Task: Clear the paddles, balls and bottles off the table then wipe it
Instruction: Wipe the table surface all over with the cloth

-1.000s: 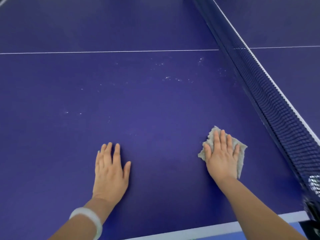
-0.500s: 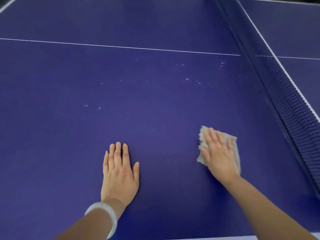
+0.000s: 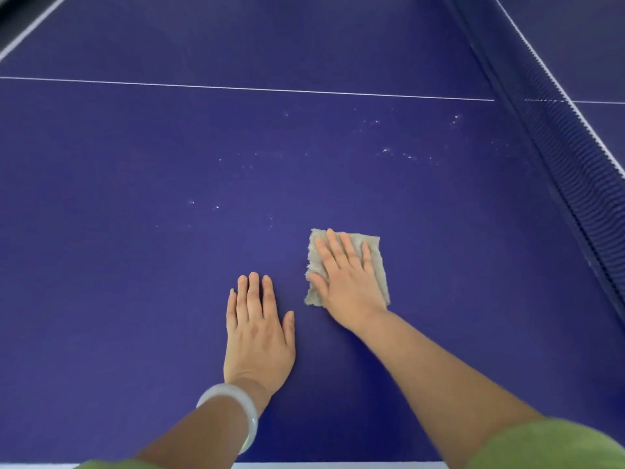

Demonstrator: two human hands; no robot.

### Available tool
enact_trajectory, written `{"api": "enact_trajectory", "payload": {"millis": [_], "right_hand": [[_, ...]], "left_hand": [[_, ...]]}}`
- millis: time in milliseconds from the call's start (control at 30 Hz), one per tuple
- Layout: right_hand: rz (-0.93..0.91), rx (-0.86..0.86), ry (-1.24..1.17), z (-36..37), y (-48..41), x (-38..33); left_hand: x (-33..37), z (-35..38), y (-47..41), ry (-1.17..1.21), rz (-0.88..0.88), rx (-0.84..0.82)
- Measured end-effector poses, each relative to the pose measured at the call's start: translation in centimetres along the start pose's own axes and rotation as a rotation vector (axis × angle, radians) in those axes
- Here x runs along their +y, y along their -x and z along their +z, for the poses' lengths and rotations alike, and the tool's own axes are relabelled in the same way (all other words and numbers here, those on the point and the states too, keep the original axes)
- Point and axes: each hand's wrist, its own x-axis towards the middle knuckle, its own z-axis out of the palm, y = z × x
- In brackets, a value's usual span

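The person's right hand is lying flat on a small, square, grey-beige cloth with frayed edges, palm down and fingers straight and slightly spread, pressing it against the dark blue-violet tabletop rather than curling round it. The cloth is sitting directly under the palm and fingers. Only its far edge, its right strip and its ragged left border are showing around the hand, and the middle of it is being covered.

The left hand is resting flat on the bare tabletop just beside the cloth, to its left and a little nearer the body, with its fingers straight and close together and holding nothing. A pale, smooth, translucent bangle is sitting on that wrist.

Small white specks are showing scattered on the surface beyond both hands, too fine to identify. A thin white line is crossing the table farther away. The dark mesh net with a white top band is running along the right side and is being cut off by the frame edge. Light green sleeves are entering at the bottom, only partly in view.
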Motion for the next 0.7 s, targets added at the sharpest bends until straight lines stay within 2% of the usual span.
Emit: {"api": "enact_trajectory", "payload": {"millis": [33, 67, 200, 267, 333, 433, 500, 533, 600, 700], "right_hand": [[-0.035, 0.000, 0.029, -0.1, 0.1, 1.7], [0.018, 0.010, 0.026, -0.1, 0.5, 3.9], [0.676, 0.073, -0.126, -0.7, 3.6, 11.7], [0.813, 0.070, -0.190, -0.4, 4.1, 10.0], [0.718, 0.110, -0.136, 0.3, 4.5, 5.5], [0.270, 0.092, -0.034, 1.9, 7.3, -1.3], [0.058, 0.054, 0.011, 2.5, 10.8, -1.5], [0.042, 0.043, 0.020, 2.6, 12.2, 0.1], [0.216, 0.069, 0.037, 2.6, 14.8, 5.1], [0.809, 0.080, -0.134, 1.4, 17.0, 11.5]], "left_hand": [[-0.1, 0.1, 0.0, 0.000, 0.002, -0.002], [-0.2, 0.2, 0.0, -0.001, 0.005, -0.001], [-0.1, 0.4, 0.1, 0.002, 0.009, 0.001], [-0.2, 0.5, 0.1, 0.006, 0.009, 0.003], [-0.2, 0.5, 0.1, 0.015, 0.013, 0.011], [-0.4, 0.4, 0.1, 0.034, 0.023, 0.016], [-0.4, 0.4, 0.2, 0.041, 0.032, 0.029], [-0.5, 0.4, 0.2, 0.043, 0.029, 0.034], [-0.4, 0.5, 0.1, 0.043, 0.028, 0.032], [-0.2, 0.7, 0.2, 0.046, 0.026, 0.032]]}}
